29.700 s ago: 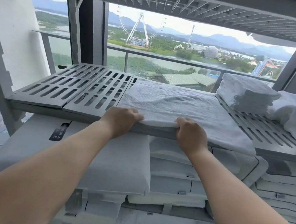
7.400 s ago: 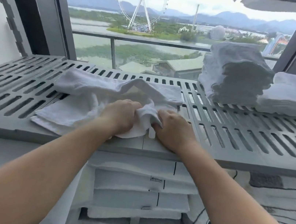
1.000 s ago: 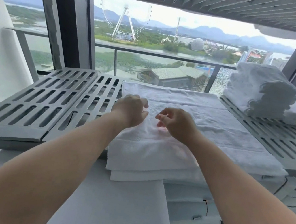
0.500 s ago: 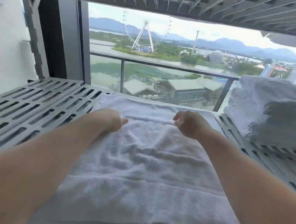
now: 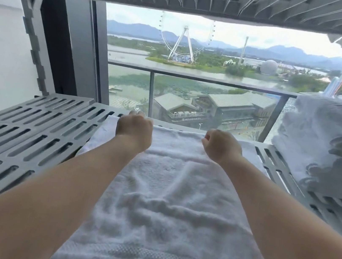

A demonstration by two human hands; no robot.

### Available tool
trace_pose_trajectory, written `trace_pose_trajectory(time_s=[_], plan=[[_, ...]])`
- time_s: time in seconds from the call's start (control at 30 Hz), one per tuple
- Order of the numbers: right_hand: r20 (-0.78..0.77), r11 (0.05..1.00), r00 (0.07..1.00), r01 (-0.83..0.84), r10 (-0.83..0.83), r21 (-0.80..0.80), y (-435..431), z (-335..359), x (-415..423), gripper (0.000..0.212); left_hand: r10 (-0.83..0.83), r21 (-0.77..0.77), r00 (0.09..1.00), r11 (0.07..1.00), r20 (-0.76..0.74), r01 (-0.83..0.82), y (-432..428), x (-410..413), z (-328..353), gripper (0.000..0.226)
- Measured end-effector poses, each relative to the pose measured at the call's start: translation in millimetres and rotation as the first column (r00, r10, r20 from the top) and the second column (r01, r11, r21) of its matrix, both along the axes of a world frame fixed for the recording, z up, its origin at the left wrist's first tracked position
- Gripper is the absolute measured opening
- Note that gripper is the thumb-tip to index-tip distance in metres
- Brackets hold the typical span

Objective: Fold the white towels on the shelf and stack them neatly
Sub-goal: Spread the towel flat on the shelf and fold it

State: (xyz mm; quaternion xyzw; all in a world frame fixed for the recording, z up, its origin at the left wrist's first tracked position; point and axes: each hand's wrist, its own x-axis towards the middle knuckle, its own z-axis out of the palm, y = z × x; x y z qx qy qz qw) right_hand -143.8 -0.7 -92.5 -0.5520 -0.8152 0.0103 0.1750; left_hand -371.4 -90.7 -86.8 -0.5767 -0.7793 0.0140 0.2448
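Gripping white towel (image 5: pixel 167 195), left hand (image 5: pixel 134 131), right hand (image 5: pixel 221 147); slotted shelf (image 5: pixel 20 135)

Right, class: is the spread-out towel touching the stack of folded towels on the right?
Apart. The head view shows bare grey shelf slats between the spread towel and the folded stack.

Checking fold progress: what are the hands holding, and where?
The left hand grips the white towel by its far edge, near the left corner. The right hand is curled there; its hold cannot be told.
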Motion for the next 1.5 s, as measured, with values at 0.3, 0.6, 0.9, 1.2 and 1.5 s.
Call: trace_pose_trajectory(time_s=[0.3, 0.6, 0.9, 1.2, 1.5], plan=[[-0.002, 0.999, 1.000, 0.023, -0.024, -0.031, 31, 3, -6, 0.037, -0.058, -0.058, 0.977, 0.996, 0.204, 0.071, 43, -21, -9, 0.040], [0.098, 0.970, 0.995, 0.033, -0.010, -0.243, 62, -8, -12, 0.073, -0.057, -0.172, 0.979, 0.981, 0.198, 0.092, 72, -35, -20, 0.042], [0.136, 0.961, 0.986, 0.126, -0.095, -0.247, 77, -6, -9, 0.042, -0.101, -0.113, 0.978, 0.986, 0.184, 0.123, 85, -39, -18, 0.025], [-0.134, 0.995, 0.986, 0.093, -0.095, -0.021, 74, 11, 7, 0.019, -0.158, 0.167, 0.975, 0.977, 0.159, 0.131, 83, -35, 7, 0.020], [-0.123, 0.994, 0.992, 0.032, -0.020, 0.102, 53, -9, 22, 0.029, -0.193, 0.147, 0.901, 0.978, 0.389, 0.146, 63, -36, -8, 0.020]])
